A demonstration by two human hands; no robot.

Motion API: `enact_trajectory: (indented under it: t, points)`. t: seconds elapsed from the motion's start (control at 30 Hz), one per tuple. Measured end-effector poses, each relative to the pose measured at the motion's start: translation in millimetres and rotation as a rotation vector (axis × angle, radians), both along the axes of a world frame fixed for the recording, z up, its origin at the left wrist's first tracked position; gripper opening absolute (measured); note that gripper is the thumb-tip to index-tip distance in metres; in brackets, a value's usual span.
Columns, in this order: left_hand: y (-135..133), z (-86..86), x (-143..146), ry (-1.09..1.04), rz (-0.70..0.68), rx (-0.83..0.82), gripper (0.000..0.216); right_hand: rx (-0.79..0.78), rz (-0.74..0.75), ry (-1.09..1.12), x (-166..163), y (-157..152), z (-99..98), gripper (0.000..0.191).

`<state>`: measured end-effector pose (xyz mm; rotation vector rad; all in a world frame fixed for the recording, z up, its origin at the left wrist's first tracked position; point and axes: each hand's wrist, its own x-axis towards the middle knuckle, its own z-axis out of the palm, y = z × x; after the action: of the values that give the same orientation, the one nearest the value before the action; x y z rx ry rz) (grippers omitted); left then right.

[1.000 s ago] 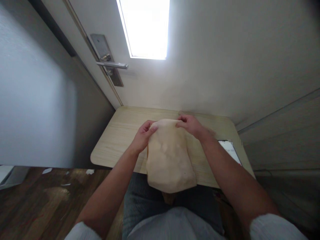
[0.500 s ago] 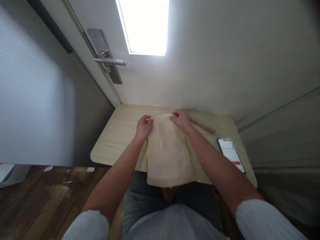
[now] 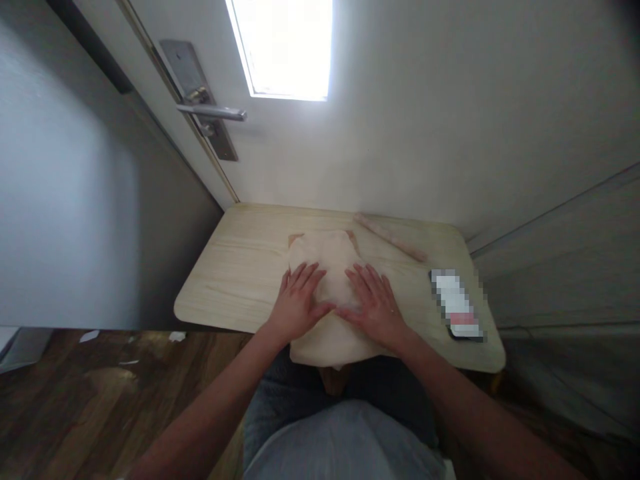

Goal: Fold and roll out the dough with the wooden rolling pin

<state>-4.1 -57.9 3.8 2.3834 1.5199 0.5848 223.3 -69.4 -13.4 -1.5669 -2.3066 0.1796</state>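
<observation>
A cream-coloured folded cloth (image 3: 326,257) lies on the light wooden table (image 3: 240,267), its near end hanging over the front edge towards my lap. My left hand (image 3: 299,305) rests flat on the cloth's left half, fingers stretched out. My right hand (image 3: 375,307) lies flat on its right half, fingers spread. Neither hand grips anything.
A wooden rolling pin (image 3: 390,237) lies at the table's back right. A phone (image 3: 457,305) sits near the right edge. Behind the table is a white door with a metal lever handle (image 3: 210,112) and a bright window pane (image 3: 283,47). Dark wooden floor (image 3: 75,393) shows at left.
Both hands let go of the cloth's far edge, drew back towards me and now press flat on its middle. The cloth lies flatter on the table.
</observation>
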Motion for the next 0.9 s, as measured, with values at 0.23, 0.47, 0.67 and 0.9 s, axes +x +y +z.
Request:
enact_trajectory:
  t: [0.23, 0.47, 0.67, 0.9]
  points:
    - [-10.7, -7.4, -11.1, 0.155, 0.071, -0.047, 0.063, 0.005, -0.065, 0.015, 31.2, 12.9, -8.8, 0.084]
    - [-15.9, -3.0, -16.2, 0.148, 0.049, 0.009, 0.038, 0.128, -0.442, -0.048, 83.6, 108.9, 3.5, 0.054]
    - [-12.2, -6.1, -20.4, 0.042, 0.107, -0.01, 0.034, -0.02, -0.491, -0.05, 80.9, 145.7, 11.4, 0.039]
    - [-16.1, 17.5, -18.3, -0.323, 0.282, 0.16, 0.037, 0.028, -0.088, 0.119, 62.4, 56.6, 27.0, 0.036]
